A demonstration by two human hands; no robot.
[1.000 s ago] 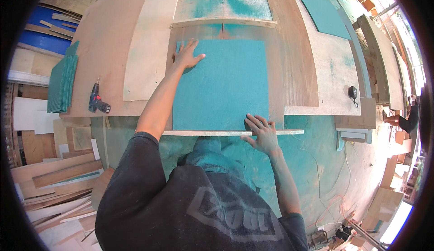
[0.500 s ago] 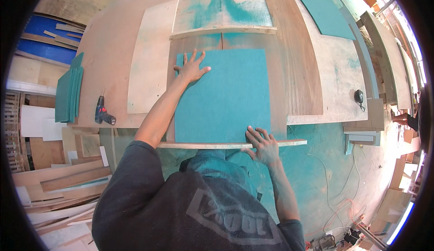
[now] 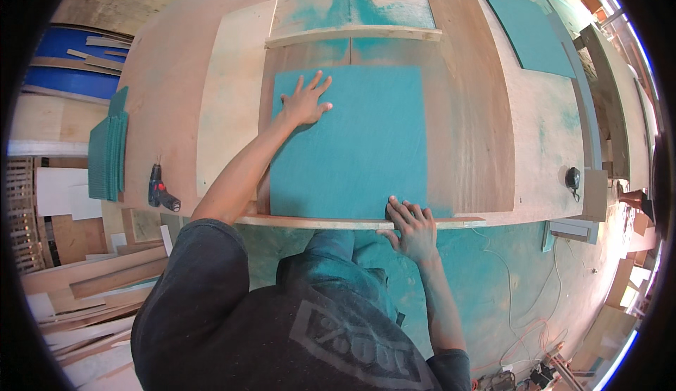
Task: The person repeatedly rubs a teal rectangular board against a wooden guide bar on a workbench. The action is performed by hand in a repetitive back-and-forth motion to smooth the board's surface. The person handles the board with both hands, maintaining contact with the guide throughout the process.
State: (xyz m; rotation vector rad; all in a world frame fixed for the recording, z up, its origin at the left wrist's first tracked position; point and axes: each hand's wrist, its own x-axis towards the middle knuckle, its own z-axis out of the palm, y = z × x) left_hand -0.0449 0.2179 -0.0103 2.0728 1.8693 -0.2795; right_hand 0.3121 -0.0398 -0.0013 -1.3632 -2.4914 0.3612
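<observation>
A large teal square panel [image 3: 359, 144] lies flat on a plywood workbench [image 3: 183, 74], between a far wooden strip [image 3: 352, 35] and a near wooden strip [image 3: 310, 222]. My left hand [image 3: 304, 102] rests flat with fingers spread on the panel's far left corner. My right hand [image 3: 412, 227] presses with spread fingers on the near strip at the panel's near right edge. Neither hand grips anything.
A brown board [image 3: 468, 102] lies right of the panel, a pale board [image 3: 229, 95] left of it. A second teal panel [image 3: 528, 28] sits at the far right. A cordless drill [image 3: 160, 192] and a stack of teal sheets [image 3: 107, 148] are at the left. Scrap wood covers the floor at the lower left.
The view has shifted slightly, so the bench sits lower in frame. Both hands stay spread in the same spots on the panel and the near strip.
</observation>
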